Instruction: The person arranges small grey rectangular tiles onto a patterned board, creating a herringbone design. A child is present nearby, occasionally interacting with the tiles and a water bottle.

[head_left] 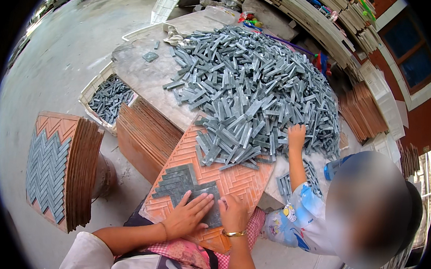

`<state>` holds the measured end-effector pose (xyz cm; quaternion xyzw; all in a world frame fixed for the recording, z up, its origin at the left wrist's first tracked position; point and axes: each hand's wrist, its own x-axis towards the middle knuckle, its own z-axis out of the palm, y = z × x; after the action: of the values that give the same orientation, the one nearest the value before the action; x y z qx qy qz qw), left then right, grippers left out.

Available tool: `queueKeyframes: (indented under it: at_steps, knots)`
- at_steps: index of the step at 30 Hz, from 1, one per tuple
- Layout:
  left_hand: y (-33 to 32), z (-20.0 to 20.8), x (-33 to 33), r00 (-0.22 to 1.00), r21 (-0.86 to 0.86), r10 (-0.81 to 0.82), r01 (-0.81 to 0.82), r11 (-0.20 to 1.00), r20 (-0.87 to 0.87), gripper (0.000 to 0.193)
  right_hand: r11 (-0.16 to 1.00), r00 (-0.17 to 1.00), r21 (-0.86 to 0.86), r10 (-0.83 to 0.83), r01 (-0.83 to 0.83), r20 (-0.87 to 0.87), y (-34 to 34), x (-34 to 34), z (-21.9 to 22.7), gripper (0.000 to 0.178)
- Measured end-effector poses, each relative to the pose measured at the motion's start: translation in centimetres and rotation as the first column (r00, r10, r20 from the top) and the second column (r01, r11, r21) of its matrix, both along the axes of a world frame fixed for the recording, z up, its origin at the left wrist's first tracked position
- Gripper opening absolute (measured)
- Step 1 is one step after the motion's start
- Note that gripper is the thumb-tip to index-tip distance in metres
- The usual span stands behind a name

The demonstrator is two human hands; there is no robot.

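Observation:
An orange template board with raised herringbone ridges rests over my lap. Dark grey stone strips fill part of its pattern on the left and middle. My left hand lies flat on these strips with its fingers stretched out. Just to its right, my right hand, with a gold bracelet at the wrist, rests on the board with its fingers bent. Its fingertips point down at the strips' right edge, and whatever they hold is hidden. Loose grey strips spill from a large heap onto the board's far end.
The heap of strips covers much of the worktable. At right, another person's hand touches the heap. Left stand a stack of boards topped with a filled template, more boards, and a white crate of strips.

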<state>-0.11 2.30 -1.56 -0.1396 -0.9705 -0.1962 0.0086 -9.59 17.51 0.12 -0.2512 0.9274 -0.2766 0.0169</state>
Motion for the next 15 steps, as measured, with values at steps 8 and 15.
queueKeyframes:
  at_steps: [8, 15]
  knots:
    - [0.1, -0.2, -2.5, 0.999, 0.033, -0.019, 0.021, 0.999, -0.033, 0.075, 0.985, 0.997, -0.153, -0.076, 0.076, 0.006, 0.0, -2.9, -0.1, 0.015]
    - [0.2, -0.4, -2.8, 0.998, 0.010, -0.040, 0.041, 0.999, -0.048, 0.076, 0.888, 0.911, -0.211, -0.409, 0.409, 0.046, -4.3, -8.7, 0.8, 0.030]
